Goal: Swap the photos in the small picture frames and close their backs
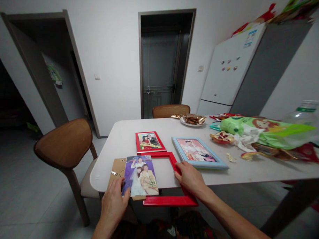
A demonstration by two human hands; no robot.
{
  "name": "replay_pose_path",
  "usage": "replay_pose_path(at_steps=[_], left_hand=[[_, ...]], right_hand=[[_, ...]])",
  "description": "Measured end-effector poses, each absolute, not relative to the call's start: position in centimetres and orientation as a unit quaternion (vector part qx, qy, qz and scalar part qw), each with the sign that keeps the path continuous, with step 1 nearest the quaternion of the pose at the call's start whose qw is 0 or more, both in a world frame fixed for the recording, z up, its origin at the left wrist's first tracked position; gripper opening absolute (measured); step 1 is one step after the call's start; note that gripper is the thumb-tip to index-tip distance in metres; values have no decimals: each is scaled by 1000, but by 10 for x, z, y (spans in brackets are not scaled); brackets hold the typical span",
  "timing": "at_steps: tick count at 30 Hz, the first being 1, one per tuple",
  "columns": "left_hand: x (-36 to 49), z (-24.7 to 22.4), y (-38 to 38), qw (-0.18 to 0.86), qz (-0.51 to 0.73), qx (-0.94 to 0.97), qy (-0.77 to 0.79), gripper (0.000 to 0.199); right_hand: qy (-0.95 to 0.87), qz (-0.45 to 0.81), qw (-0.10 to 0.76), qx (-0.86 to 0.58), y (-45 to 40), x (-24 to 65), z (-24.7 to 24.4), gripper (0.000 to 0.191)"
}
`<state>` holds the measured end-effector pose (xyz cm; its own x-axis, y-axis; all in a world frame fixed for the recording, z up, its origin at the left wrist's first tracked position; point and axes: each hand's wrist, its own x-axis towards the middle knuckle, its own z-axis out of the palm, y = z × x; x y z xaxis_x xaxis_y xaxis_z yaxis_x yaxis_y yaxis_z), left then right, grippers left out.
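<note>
An unbacked red frame (170,201) lies at the table's front edge, its near side jutting past it. My right hand (189,178) is closed on the frame's right side. A purple photo (141,176) of a couple and another person lies over a brown backing board (116,168) and the frame's left part. My left hand (115,196) holds the left edge of the photo and board, fingers curled, thumb near the photo's lower corner. Behind them sits a smaller red-framed picture (150,142). A blue-framed picture (199,153) lies beyond my right hand.
The white table (105,149) holds a plate (193,122) of wrapped snacks, an opened pomegranate (223,137), a green bag (261,128) and crumpled tissue at the right. Wooden chairs (64,143) stand at the left and far side. A large clear bottle (303,115) is at the right.
</note>
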<state>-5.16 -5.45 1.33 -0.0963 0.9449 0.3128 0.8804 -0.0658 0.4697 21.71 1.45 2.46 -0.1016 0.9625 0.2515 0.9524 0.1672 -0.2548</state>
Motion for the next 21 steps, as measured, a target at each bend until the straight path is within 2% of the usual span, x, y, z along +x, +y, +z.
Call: replay_pose_path(at_steps=[3, 8, 10, 13, 16, 19, 21], left_hand=[[-48, 13, -52, 40, 313, 694, 647, 30], [-24, 8, -54, 58, 328, 754, 565, 42], [-13, 5, -53, 66, 321, 775, 540, 49], [-3, 5, -47, 60, 340, 777, 526, 55], [-1, 15, -38, 66, 423, 750, 505, 53], [-1, 32, -34, 127, 531, 678, 493, 40], [3, 41, -35, 197, 598, 594, 501, 33]], right_hand=[[-757, 68, 268, -592, 11, 202, 27, 34], [-672, 387, 331, -537, 19, 160, 13, 52], [-621, 455, 370, -520, 25, 143, 12, 57], [-572, 482, 460, -479, 26, 125, 28, 57], [-550, 501, 534, -401, 18, 116, 58, 56], [-532, 531, 558, -352, 9, 116, 78, 52], [-505, 544, 549, -385, 7, 122, 76, 49]])
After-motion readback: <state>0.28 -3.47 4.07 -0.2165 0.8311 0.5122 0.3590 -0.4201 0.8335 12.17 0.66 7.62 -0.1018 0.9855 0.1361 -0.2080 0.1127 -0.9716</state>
